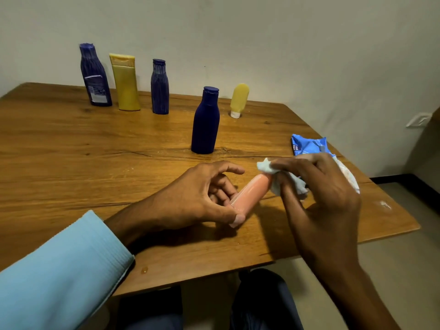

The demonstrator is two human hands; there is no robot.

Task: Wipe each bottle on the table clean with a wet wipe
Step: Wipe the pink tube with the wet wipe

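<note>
Head view: A person seated at a wooden table (71, 144) cleans a small peach bottle (250, 194), 1 of 6 bottles in sight. The left hand (202, 198) pinches the bottle's near, lower end between thumb and fingers, holding it just above the table. The right hand (326, 191) clamps a white wet wipe (281, 182) around the far, upper end. The bottle's long axis runs from 7 o'clock at the left hand to 1 o'clock at the right, so any wiping stroke would likely travel along that line toward the left hand. The 2 hands sit close together, joined only by the bottle. At 12 o'clock from the hands stands a dark blue bottle (206, 122); well beyond it 4 more line the wall edge. A blue wipe packet (309, 145) lies at 1 o'clock, partly hidden by the right hand.
</note>
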